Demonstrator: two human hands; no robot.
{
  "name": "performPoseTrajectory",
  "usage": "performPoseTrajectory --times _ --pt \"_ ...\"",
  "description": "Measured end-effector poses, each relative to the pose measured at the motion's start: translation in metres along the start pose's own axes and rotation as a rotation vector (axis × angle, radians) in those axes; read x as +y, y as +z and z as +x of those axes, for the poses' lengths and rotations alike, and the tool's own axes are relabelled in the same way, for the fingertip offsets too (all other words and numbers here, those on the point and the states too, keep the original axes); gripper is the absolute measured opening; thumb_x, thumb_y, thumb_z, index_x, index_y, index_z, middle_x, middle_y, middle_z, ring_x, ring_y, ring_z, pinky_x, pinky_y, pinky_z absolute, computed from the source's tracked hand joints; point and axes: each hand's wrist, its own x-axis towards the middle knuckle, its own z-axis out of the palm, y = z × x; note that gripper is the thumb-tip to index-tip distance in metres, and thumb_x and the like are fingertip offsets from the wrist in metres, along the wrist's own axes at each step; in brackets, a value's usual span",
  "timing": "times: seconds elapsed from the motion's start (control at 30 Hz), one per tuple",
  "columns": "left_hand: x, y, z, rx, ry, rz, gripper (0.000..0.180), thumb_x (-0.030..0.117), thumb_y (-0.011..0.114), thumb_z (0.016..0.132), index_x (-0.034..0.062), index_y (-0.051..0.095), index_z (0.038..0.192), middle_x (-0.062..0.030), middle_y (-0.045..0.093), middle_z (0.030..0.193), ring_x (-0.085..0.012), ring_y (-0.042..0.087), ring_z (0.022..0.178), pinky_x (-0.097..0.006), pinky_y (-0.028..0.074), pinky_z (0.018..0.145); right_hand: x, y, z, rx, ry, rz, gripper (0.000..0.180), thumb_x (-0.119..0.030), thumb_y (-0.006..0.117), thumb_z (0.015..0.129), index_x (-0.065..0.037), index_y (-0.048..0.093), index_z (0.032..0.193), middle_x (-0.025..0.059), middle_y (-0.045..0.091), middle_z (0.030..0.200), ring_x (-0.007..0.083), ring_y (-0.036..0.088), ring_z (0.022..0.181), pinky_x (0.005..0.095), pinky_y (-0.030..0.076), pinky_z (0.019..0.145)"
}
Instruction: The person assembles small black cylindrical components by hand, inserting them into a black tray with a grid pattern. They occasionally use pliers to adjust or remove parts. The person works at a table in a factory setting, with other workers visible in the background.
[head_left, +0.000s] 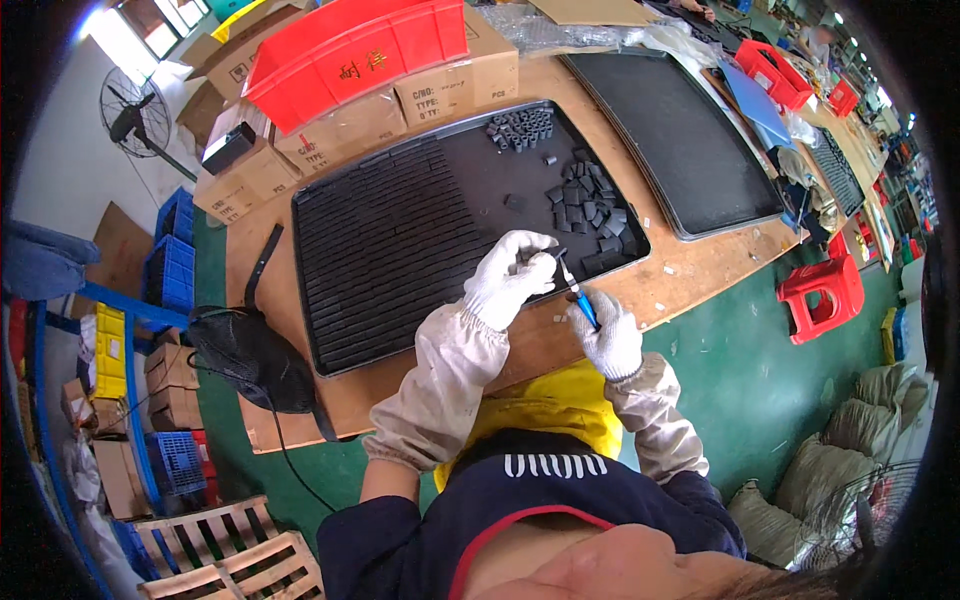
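Note:
My left hand (508,280), in a white knit glove, pinches a small black piece (559,254) above the near edge of a black tray (480,175). My right hand (608,336), gloved the same way, is closed around a slim blue-handled tool (585,308). The tool's pale shaft points up at the black piece; its tip is too small to make out. Long rows of flat black pieces (385,245) fill the tray's left side. Loose black pieces (585,200) lie heaped at its right, and upright ones (520,130) cluster at the far edge.
Behind the tray, a red bin (355,60) rests on cardboard boxes (460,88). Stacked black trays (675,135) lie to the right on the wooden table (690,275). A black bag (250,360) is at the left edge. A red stool (822,295) stands on the green floor.

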Motion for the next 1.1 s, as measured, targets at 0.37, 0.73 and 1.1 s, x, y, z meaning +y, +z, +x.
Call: performPoseTrajectory --times 0.37,0.73,1.1 --pt "-0.014 0.0 -0.001 -0.095 -0.161 -0.474 0.021 0.004 0.06 0.096 0.0011 0.058 0.116 -0.0072 0.064 0.098 -0.0131 0.064 0.083 -0.027 0.056 0.071 0.007 -0.003 -0.006 -0.059 0.063 -0.008 0.028 -0.028 0.072 0.088 -0.006 0.068 0.104 0.0186 0.067 0.085 0.0404 0.067 0.078 0.0452 0.054 0.068" --pt "-0.007 0.009 -0.001 0.094 -0.076 -0.219 0.017 0.007 0.061 0.096 0.0038 0.059 0.113 -0.0039 0.064 0.101 -0.0099 0.064 0.083 -0.024 0.057 0.077 0.003 -0.018 0.009 -0.148 0.042 0.008 0.045 -0.035 0.069 0.089 -0.011 0.06 0.125 0.0197 0.066 0.11 0.0417 0.064 0.101 0.0476 0.052 0.086" --pt "-0.009 -0.004 0.0 0.051 -0.082 -0.274 0.02 0.009 0.062 0.096 0.0052 0.058 0.115 -0.0023 0.062 0.097 -0.0075 0.058 0.075 -0.023 0.052 0.068 0.005 -0.009 0.017 -0.014 -0.116 -0.246 0.033 -0.031 0.071 0.087 -0.015 0.062 0.114 0.0115 0.066 0.094 0.0372 0.067 0.078 0.0463 0.055 0.066"
